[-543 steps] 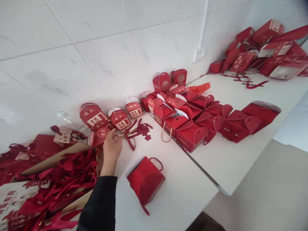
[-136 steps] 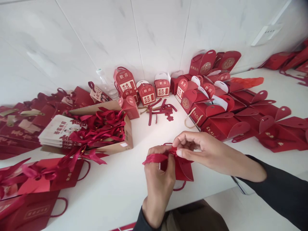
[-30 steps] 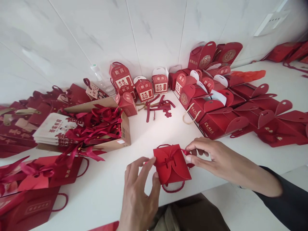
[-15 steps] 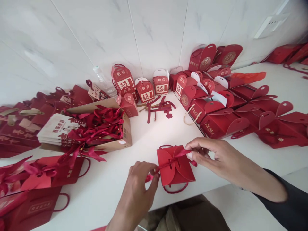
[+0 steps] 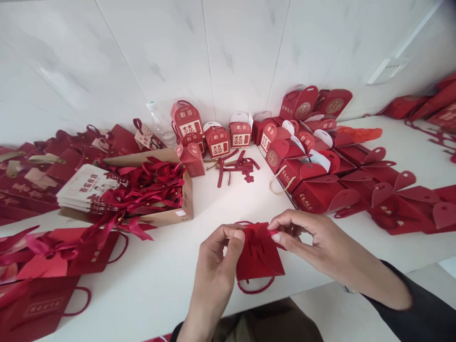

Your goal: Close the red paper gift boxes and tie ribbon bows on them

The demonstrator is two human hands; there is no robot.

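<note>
A small red gift box [image 5: 260, 262] with folded flaps and cord handles sits on the white table near its front edge. A red ribbon [image 5: 257, 237] crosses its top, threaded at the slots in the middle. On the box's left side, my left hand [image 5: 219, 259] is closed in a pinch between thumb and fingers; the ribbon end there is mostly hidden. My right hand [image 5: 306, 235] pinches the ribbon's other end at the box's upper right. The fingers cover part of the box top.
A cardboard box [image 5: 188, 197] holding red ribbon bows and printed cards [image 5: 89, 187] stands to the left. Red gift bags [image 5: 46, 304] lie at the near left. Rows of red boxes [image 5: 324, 194] fill the right. Loose red trimmings [image 5: 242, 164] lie ahead, before the tiled wall [image 5: 242, 57].
My left hand has moved up and closer to the middle of the box, drawing its ribbon end inward. My right hand has shifted slightly left. The camera view has tilted a little.
</note>
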